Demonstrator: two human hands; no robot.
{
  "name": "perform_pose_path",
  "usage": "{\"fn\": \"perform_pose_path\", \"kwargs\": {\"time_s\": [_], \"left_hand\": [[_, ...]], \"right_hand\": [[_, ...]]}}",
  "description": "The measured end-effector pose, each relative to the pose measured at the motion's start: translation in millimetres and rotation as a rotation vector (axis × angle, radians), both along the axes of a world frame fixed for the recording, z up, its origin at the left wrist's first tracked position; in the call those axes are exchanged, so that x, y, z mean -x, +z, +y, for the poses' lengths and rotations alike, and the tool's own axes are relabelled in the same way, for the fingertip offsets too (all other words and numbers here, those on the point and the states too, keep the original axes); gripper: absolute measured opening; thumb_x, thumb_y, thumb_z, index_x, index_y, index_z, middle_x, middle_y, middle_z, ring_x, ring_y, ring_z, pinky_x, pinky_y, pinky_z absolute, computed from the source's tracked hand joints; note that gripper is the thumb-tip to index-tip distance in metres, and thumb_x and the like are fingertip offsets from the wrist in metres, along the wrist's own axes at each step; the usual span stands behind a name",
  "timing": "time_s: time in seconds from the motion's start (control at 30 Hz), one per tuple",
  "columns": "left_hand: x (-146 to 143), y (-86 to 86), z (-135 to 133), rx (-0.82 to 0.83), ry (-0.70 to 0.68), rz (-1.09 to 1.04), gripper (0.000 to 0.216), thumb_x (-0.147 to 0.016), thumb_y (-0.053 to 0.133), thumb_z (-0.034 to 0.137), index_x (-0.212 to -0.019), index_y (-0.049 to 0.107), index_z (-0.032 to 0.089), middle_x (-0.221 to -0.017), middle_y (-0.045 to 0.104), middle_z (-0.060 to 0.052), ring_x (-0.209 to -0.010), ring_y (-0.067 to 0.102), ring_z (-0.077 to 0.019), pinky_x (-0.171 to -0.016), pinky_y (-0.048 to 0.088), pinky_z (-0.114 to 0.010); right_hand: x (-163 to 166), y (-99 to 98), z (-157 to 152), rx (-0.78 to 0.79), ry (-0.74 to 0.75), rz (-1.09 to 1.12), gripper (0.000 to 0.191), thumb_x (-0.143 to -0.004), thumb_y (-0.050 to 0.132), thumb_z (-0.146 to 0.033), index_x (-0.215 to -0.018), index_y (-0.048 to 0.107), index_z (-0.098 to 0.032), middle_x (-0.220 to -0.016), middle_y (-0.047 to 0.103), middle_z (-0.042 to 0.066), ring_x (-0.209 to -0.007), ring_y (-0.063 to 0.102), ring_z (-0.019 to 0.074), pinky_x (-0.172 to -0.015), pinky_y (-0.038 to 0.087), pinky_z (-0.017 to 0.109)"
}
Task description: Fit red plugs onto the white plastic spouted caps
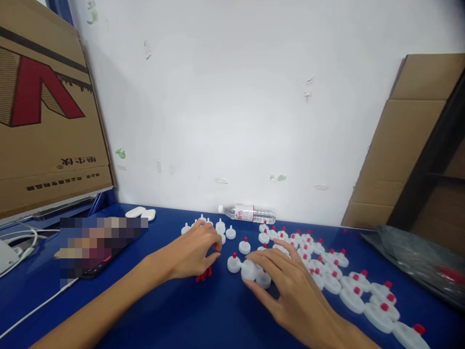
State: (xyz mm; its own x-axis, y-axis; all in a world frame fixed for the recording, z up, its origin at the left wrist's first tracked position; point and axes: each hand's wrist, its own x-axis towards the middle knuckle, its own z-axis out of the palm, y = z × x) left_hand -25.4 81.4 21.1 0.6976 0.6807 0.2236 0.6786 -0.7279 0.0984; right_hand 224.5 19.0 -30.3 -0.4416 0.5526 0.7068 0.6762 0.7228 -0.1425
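Observation:
Several white plastic spout caps with red tips lie spread on the blue table. A few white caps without red tips stand farther back. My left hand rests on the table with its fingers curled in a pinch over a small heap of loose red tips. My right hand lies over the caps, its fingertips closed on one white cap. A second bare white cap sits beside it under the fingers.
A plastic water bottle lies on its side against the white wall. A dark phone and white cables lie at the left, two white pads behind. Cardboard boxes stand at both sides; a dark plastic bag lies at right.

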Motion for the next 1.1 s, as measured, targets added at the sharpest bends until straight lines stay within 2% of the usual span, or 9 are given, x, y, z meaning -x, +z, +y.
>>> {"fn": "perform_pose_path", "kwargs": {"time_s": [0.1,0.2,0.3,0.43,0.6,0.67,0.8,0.9,1.1], "left_hand": [[-6,-0.3,-4,-0.051,-0.077,-0.092,0.007,-0.094,0.059,0.019,-0.095,0.066,0.019,-0.090,0.070,-0.003,-0.091,0.060,-0.0205,-0.095,0.040,-0.039],[-13,-4.8,-10,-0.125,-0.201,-0.208,0.009,-0.097,0.056,0.019,-0.097,0.065,0.018,-0.089,0.069,-0.002,-0.084,0.059,-0.0181,-0.094,0.040,-0.039],[-18,-10.4,-15,-0.167,-0.272,-0.270,0.010,-0.099,0.057,0.020,-0.104,0.066,0.018,-0.092,0.069,-0.003,-0.086,0.059,-0.0180,-0.091,0.040,-0.038],[-22,-15.3,-17,-0.171,-0.339,-0.299,0.013,-0.101,0.057,0.021,-0.107,0.069,0.019,-0.094,0.070,-0.005,-0.088,0.060,-0.0179,-0.087,0.041,-0.036],[-23,-18.5,-19,-0.163,-0.351,-0.306,0.016,-0.101,0.057,0.019,-0.108,0.071,0.020,-0.096,0.070,-0.005,-0.088,0.059,-0.0179,-0.083,0.041,-0.035],[-23,-19.2,-18,-0.155,-0.346,-0.321,0.016,-0.101,0.057,0.019,-0.108,0.072,0.020,-0.096,0.070,-0.005,-0.088,0.059,-0.0179,-0.083,0.041,-0.035],[-23,-21.0,-14,-0.145,-0.336,-0.344,0.017,-0.102,0.056,0.021,-0.111,0.070,0.020,-0.098,0.070,-0.005,-0.089,0.059,-0.0181,-0.083,0.040,-0.034],[-23,-21.9,-13,-0.140,-0.296,-0.323,0.018,-0.104,0.055,0.025,-0.116,0.067,0.020,-0.099,0.071,-0.005,-0.091,0.058,-0.0193,-0.083,0.039,-0.035],[-28,-21.1,-22,-0.078,-0.308,-0.257,0.023,-0.107,0.044,0.022,-0.096,0.063,0.017,-0.085,0.065,-0.003,-0.081,0.051,-0.0179,-0.080,0.037,-0.033]], "right_hand": [[-1,-1.4,2,0.018,-0.037,0.009,0.027,-0.093,0.068,-0.023,-0.118,0.059,-0.027,-0.117,0.071,0.001,-0.107,0.066,0.0224,-0.118,0.020,0.057],[-2,-0.8,3,0.023,-0.066,0.024,0.025,-0.090,0.068,-0.019,-0.113,0.058,-0.026,-0.108,0.070,0.000,-0.102,0.065,0.0218,-0.112,0.029,0.054],[-2,0.7,4,0.014,-0.069,0.022,0.021,-0.090,0.065,-0.015,-0.106,0.057,-0.025,-0.099,0.068,0.000,-0.095,0.064,0.0212,-0.106,0.036,0.052],[-1,0.3,5,0.012,-0.067,0.003,0.017,-0.090,0.063,-0.013,-0.100,0.056,-0.024,-0.093,0.067,0.000,-0.092,0.064,0.0210,-0.106,0.037,0.052],[-1,1.7,4,-0.006,-0.026,-0.011,0.010,-0.092,0.060,-0.015,-0.094,0.055,-0.023,-0.087,0.065,0.001,-0.087,0.063,0.0208,-0.104,0.041,0.054],[-3,4.2,3,-0.026,0.004,-0.020,0.011,-0.094,0.059,-0.015,-0.102,0.057,-0.022,-0.090,0.066,0.001,-0.089,0.064,0.0207,-0.104,0.042,0.052],[-6,8.7,1,-0.066,0.045,-0.062,0.029,-0.096,0.061,-0.017,-0.125,0.055,-0.021,-0.104,0.068,0.004,-0.102,0.063,0.0231,-0.105,0.041,0.050],[-7,9.2,0,-0.076,0.057,-0.076,0.035,-0.098,0.058,-0.016,-0.132,0.051,-0.019,-0.109,0.068,0.006,-0.108,0.061,0.0241,-0.106,0.041,0.050],[-8,7.6,-2,-0.110,0.110,-0.039,0.031,-0.097,0.059,-0.017,-0.128,0.052,-0.019,-0.104,0.068,0.007,-0.105,0.060,0.0251,-0.104,0.042,0.051]]}}
